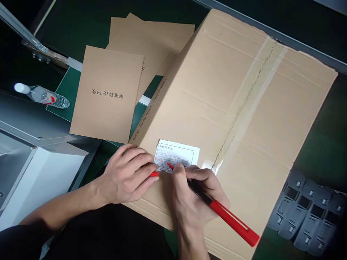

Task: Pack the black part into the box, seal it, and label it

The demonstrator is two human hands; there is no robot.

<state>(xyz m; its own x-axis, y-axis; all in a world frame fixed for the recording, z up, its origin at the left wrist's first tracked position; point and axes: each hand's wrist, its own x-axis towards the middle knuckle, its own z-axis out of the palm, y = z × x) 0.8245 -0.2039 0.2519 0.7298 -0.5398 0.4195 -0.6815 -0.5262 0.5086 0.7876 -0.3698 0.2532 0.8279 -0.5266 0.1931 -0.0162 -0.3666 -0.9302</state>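
In my right hand is a black marker with a long red clip cap on its back end. Its red tip meets a white printed label with a form on it and some red handwriting at its left. The label lies on top of a large cardboard box. My left hand rests by the label's left edge, fingers curled. A small red pen cap pokes out from under its fingers, the rest of it hidden.
Flat cardboard sheets lie left of the box, some printed. A water bottle stands at the far left. Clear tape runs along the box's seam. Several grey plastic parts sit at the lower right. A metal cabinet is at the left.
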